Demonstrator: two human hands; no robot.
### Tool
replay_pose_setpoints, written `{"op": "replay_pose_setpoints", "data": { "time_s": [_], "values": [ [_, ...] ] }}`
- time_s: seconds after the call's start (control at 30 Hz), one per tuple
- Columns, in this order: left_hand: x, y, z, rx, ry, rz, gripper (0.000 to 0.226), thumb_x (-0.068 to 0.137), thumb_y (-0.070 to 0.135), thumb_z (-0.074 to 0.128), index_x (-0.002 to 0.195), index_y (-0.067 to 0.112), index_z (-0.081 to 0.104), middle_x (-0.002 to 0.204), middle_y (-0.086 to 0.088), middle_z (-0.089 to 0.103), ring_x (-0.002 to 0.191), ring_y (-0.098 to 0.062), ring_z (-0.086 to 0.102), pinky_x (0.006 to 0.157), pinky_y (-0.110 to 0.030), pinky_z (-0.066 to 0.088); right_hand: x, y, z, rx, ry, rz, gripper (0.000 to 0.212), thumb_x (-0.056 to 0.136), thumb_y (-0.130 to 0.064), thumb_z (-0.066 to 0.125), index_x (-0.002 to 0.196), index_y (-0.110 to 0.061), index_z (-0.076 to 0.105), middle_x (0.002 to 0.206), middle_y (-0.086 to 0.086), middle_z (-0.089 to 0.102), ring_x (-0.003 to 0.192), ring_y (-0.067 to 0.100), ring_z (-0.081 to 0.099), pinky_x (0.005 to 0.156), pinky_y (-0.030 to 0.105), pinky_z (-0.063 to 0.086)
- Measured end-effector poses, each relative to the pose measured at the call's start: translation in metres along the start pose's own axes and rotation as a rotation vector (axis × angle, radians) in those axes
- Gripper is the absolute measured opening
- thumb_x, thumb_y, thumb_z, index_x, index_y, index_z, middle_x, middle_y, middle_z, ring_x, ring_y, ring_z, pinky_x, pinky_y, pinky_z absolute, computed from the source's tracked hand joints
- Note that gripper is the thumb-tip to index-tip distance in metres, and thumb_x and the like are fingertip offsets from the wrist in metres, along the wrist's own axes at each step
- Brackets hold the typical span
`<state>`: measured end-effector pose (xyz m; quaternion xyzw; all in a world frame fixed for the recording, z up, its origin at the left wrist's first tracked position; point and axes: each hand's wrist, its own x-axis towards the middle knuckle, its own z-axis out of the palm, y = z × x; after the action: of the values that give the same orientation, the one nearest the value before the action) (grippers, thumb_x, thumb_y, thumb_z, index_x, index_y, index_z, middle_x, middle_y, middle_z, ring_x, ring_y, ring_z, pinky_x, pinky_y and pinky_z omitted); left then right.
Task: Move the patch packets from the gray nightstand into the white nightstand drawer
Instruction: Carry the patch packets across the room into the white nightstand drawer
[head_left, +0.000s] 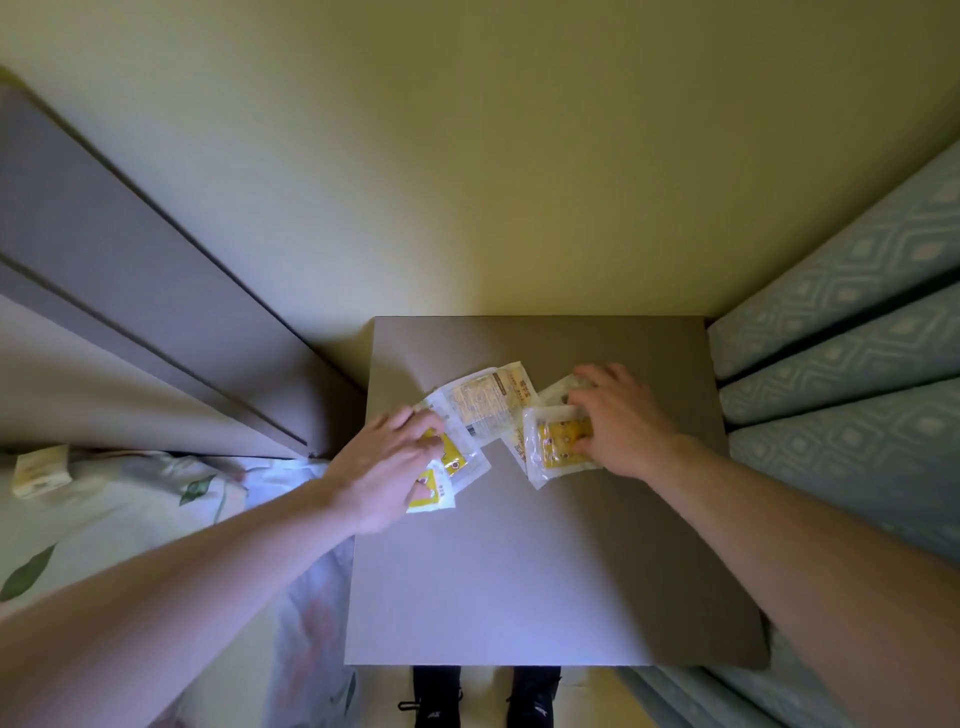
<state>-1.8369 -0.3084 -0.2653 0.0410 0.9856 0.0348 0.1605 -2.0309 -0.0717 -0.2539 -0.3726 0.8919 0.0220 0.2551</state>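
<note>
Several clear-and-yellow patch packets (485, 410) lie scattered on the far half of the gray nightstand top (550, 571). My left hand (387, 467) lies on the left packets (447, 475), fingers bent down onto them. My right hand (618, 418) covers the right packets, thumb and fingers curled round the edge of a yellow packet (558, 441). Whether either packet is lifted off the surface cannot be told. The white nightstand is not in view.
A gray padded headboard (130, 291) and a bed with leaf-print bedding (119, 519) lie on the left. A small box (39, 470) sits on the bed. Blue patterned curtain folds (852, 332) hang on the right. My shoes (483, 696) show below the nightstand's near edge.
</note>
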Motion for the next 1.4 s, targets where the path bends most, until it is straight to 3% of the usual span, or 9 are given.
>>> {"op": "replay_pose_setpoints", "data": {
  "time_s": [0.2, 0.4, 0.6, 0.7, 0.83, 1.0, 1.17, 1.3, 1.4],
  "values": [
    [0.028, -0.005, -0.003, 0.055, -0.102, 0.065, 0.045, 0.083, 0.041, 0.075, 0.12, 0.02, 0.062, 0.156, 0.003, 0.029, 0.139, -0.02, 0.032, 0.11, -0.035, 0.034, 0.006, -0.005, -0.001, 0.06, 0.025, -0.028, 0.06, 0.072, -0.033, 0.089, 0.114, -0.028, 0.047, 0.127, -0.009, 0.053, 0.118, 0.018, 0.045, 0.096, 0.035, 0.039],
    [0.033, -0.009, 0.002, -0.029, -0.12, -0.02, 0.05, 0.084, 0.044, 0.076, 0.122, 0.017, 0.059, 0.136, 0.0, 0.041, 0.122, -0.022, 0.042, 0.106, -0.033, 0.039, -0.004, -0.005, 0.006, 0.248, -0.007, 0.048, 0.09, 0.075, -0.025, 0.088, 0.146, -0.03, 0.033, 0.127, -0.002, 0.064, 0.117, 0.027, 0.06, 0.104, 0.042, 0.044],
    [0.031, -0.014, 0.003, -0.089, -0.124, -0.051, 0.056, 0.082, 0.048, 0.077, 0.124, 0.017, 0.057, 0.153, -0.001, 0.024, 0.135, -0.025, 0.033, 0.109, -0.036, 0.04, -0.018, 0.011, 0.021, 0.391, -0.025, 0.113, 0.029, 0.083, -0.031, 0.082, 0.108, -0.026, 0.07, 0.103, -0.01, 0.065, 0.096, 0.017, 0.064, 0.081, 0.036, 0.056],
    [0.033, -0.014, 0.002, -0.084, -0.13, -0.061, 0.062, 0.082, 0.052, 0.076, 0.131, 0.02, 0.055, 0.14, 0.0, 0.037, 0.125, -0.024, 0.037, 0.109, -0.033, 0.037, -0.022, 0.017, 0.023, 0.44, 0.014, 0.131, 0.023, 0.085, -0.029, 0.081, 0.106, -0.024, 0.073, 0.097, -0.012, 0.057, 0.091, 0.013, 0.06, 0.069, 0.023, 0.045],
    [0.036, -0.011, -0.001, -0.179, -0.153, -0.153, 0.06, 0.077, 0.047, 0.082, 0.124, 0.021, 0.055, 0.131, 0.004, 0.039, 0.121, -0.022, 0.039, 0.104, -0.031, 0.04, -0.017, 0.014, 0.026, 0.519, 0.022, 0.178, 0.03, 0.085, -0.026, 0.081, 0.111, -0.02, 0.068, 0.104, -0.007, 0.06, 0.095, 0.016, 0.061, 0.073, 0.023, 0.043],
    [0.034, -0.008, -0.007, -0.279, -0.207, -0.276, 0.07, 0.07, 0.046, 0.087, 0.114, 0.019, 0.039, 0.112, 0.008, 0.043, 0.111, -0.02, 0.046, 0.088, -0.028, 0.045, -0.012, 0.003, 0.028, 0.682, 0.004, 0.278, 0.048, 0.079, -0.014, 0.084, 0.114, -0.025, 0.053, 0.11, -0.003, 0.063, 0.091, 0.017, 0.064, 0.057, 0.019, 0.043],
    [0.022, -0.009, -0.009, -0.258, -0.242, -0.355, 0.065, 0.072, 0.052, 0.082, 0.114, 0.021, 0.044, 0.104, 0.007, 0.061, 0.1, -0.021, 0.058, 0.081, -0.032, 0.048, -0.014, -0.002, 0.025, 0.748, -0.116, 0.26, 0.062, 0.075, -0.009, 0.08, 0.127, -0.031, 0.055, 0.117, -0.01, 0.061, 0.105, 0.015, 0.063, 0.076, 0.026, 0.052],
    [0.009, -0.013, -0.016, -0.317, -0.327, -0.348, 0.038, 0.077, 0.053, 0.074, 0.079, 0.021, 0.054, 0.075, 0.007, 0.059, 0.077, -0.02, 0.057, 0.063, -0.028, 0.036, -0.029, 0.008, 0.009, 0.684, -0.143, 0.191, 0.02, 0.086, -0.021, 0.078, 0.081, -0.036, 0.065, 0.083, -0.015, 0.065, 0.076, 0.006, 0.065, 0.055, 0.015, 0.044],
    [0.009, -0.019, -0.02, -0.595, -0.208, -0.45, 0.04, 0.074, 0.05, 0.08, 0.078, 0.016, 0.059, 0.069, 0.006, 0.057, 0.065, -0.015, 0.056, 0.059, -0.032, 0.043, -0.035, 0.02, -0.004, 0.684, -0.103, 0.188, 0.019, 0.088, -0.028, 0.079, 0.078, -0.035, 0.064, 0.087, -0.011, 0.067, 0.076, 0.002, 0.067, 0.056, 0.015, 0.048]
  ]
}}
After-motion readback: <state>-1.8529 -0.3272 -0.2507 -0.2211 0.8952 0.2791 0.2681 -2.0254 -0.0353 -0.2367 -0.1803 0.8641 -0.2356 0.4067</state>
